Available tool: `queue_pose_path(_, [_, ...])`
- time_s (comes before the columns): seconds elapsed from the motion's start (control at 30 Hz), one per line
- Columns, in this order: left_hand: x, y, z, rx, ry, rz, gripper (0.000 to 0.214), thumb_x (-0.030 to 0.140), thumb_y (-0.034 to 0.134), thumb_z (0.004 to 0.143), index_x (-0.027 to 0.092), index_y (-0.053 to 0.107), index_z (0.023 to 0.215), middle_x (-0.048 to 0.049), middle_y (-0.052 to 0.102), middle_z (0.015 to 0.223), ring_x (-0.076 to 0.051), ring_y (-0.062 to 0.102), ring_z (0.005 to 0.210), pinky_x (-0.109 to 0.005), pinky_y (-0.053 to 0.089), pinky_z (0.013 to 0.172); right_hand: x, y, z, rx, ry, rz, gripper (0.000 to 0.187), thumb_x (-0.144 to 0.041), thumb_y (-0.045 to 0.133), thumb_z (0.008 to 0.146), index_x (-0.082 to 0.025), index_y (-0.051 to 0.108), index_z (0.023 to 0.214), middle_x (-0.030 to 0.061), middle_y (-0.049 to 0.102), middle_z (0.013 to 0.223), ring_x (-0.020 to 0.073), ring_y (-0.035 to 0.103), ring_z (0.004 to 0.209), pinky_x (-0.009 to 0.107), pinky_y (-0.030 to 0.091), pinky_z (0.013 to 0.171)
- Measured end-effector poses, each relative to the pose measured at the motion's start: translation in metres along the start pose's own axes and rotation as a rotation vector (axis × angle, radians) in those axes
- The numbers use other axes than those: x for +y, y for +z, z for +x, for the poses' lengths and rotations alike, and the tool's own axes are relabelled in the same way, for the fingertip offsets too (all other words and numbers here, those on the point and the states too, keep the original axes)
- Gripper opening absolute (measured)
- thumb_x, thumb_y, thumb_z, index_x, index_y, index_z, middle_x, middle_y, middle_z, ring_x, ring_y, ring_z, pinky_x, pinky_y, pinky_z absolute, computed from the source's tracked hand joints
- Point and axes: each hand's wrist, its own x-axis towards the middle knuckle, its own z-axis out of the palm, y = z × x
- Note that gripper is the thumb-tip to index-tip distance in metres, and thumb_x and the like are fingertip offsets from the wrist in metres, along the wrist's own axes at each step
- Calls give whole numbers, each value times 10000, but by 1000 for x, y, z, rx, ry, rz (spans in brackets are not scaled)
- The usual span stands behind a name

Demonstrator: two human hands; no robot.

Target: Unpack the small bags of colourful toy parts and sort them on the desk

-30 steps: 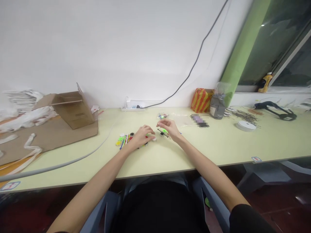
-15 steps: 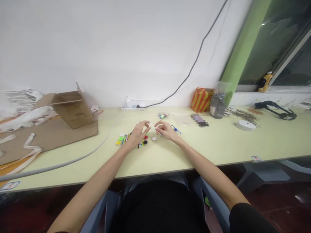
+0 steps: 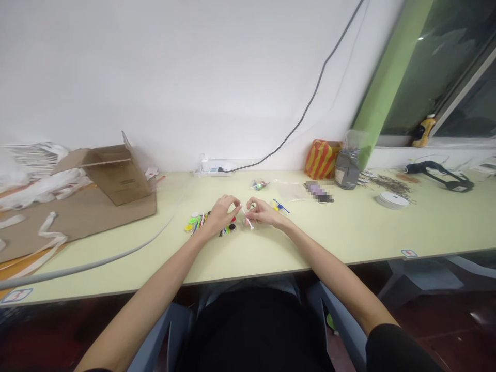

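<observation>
Head view, both hands low at the middle of the surface point(image 3: 333, 232). White stick point(image 3: 248, 221) is up off the surface between the hands, tilted, lower end pointing toward the wearer. Right hand point(image 3: 264, 213) has it: fingers point(image 3: 252, 208) pinched close around the upper part, nearly shut. Left hand point(image 3: 220, 216) sits just beside it, fingers point(image 3: 234, 203) curled and partly closed; tips come close to the stick's upper end, but can't tell if they touch or hold it.

Just under the left hand, small red and black round pieces point(image 3: 232, 223). Left of those, a heap of colored pieces point(image 3: 197, 224): green and yellow discs, thin colored sticks. Most of the small parts are still lying there; only the white stick is in hand, and no assembled item can be made out. Right of the right hand, a blue stick with a yellow piece point(image 3: 279, 206). Farther back, a small bag of colored bits point(image 3: 259, 184) and a clear plastic bag point(image 3: 290, 191).

Farther out: power strip point(image 3: 211, 173), cardboard box point(image 3: 120, 174), white tape roll point(image 3: 392, 201).
</observation>
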Motion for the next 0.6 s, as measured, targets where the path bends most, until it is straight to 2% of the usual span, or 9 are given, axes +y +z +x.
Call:
queue_pose_path(0.17, [-1,1,0,-3,5,15,147,343,533,952,219,601,914,-34,654,948,-217,556,988,-381,434,917,1,1,0,20,61,19,419,-460,706,773,-233,387,922,18,712,743,119,544,548,179,304,430])
queue_pose_path(0.33, [-1,2,0,58,-45,-37,133,328,549,931,219,595,869,-26,658,924,-205,572,961,-380,448,915,0,0,-1,53,71,46,451,-462,735,750,-230,387,919,8,700,713,108,514,501,186,324,424])
queue_pose_path(0.6, [-4,7,2,125,-177,-105,109,302,557,889,225,612,835,-25,682,924,-208,589,966,-382,481,894,-9,-7,-7,-48,145,24,450,-444,743,761,-218,417,972,42,732,761,92,502,480,170,252,395])
